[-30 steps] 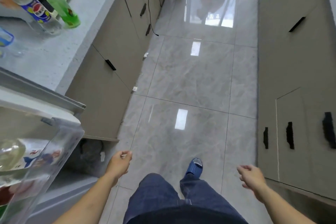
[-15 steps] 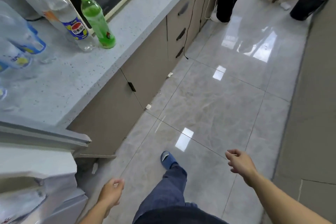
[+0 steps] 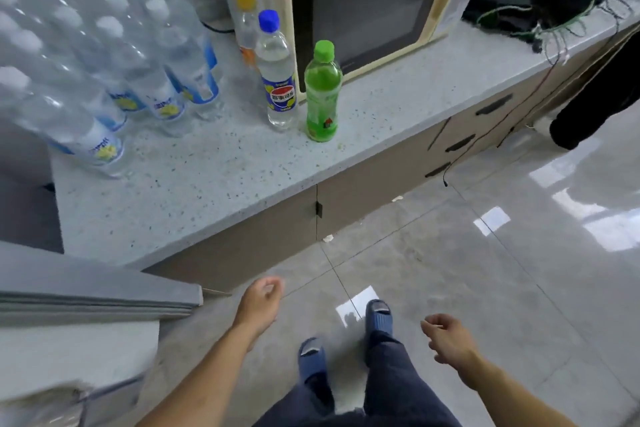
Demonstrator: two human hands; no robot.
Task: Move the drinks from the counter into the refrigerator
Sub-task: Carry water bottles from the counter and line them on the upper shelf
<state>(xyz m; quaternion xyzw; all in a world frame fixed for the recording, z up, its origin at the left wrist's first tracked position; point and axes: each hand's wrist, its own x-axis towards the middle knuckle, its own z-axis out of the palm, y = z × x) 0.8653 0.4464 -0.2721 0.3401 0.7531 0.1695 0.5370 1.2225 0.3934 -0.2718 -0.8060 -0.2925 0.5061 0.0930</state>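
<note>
Counter (image 3: 214, 184): pale speckled stone top, running from lower left to upper right, with beige cabinet fronts and dark handles below.

Drinks on the counter, all upright:
- Green bottle (image 3: 322, 94), green cap, nearest the front edge, standing before the microwave door.
- Blue-capped bottle (image 3: 278, 76), clear liquid, blue and yellow label, just beside the green bottle on its left.
- Yellow-capped bottle (image 3: 246, 28), clear, behind the blue-capped bottle; lower part hidden by it.
- Group of water bottles (image 3: 114, 55), white caps, blue and yellow labels, packed close at the left of the counter; blurred, exact count cannot be told.

Microwave (image 3: 367, 7): cream casing, dark door, at the back of the counter.

Tangle of cables (image 3: 540, 0): black and green, heaped on the counter to the right of the microwave.

Refrigerator (image 3: 79, 302): grey top edge and white body at lower left, beside the counter end; interior not visible.

Left hand (image 3: 259, 302): low, over the floor near the counter's corner, fingers loosely curled, holding nothing.

Right hand (image 3: 446, 336): low, over the floor, fingers loosely curled, holding nothing.

Both hands are well apart from every bottle.

Floor (image 3: 467, 270): glossy grey tile with bright reflections. 2 blue slippers (image 3: 379, 317) and dark trouser legs show between the forearms.
</note>
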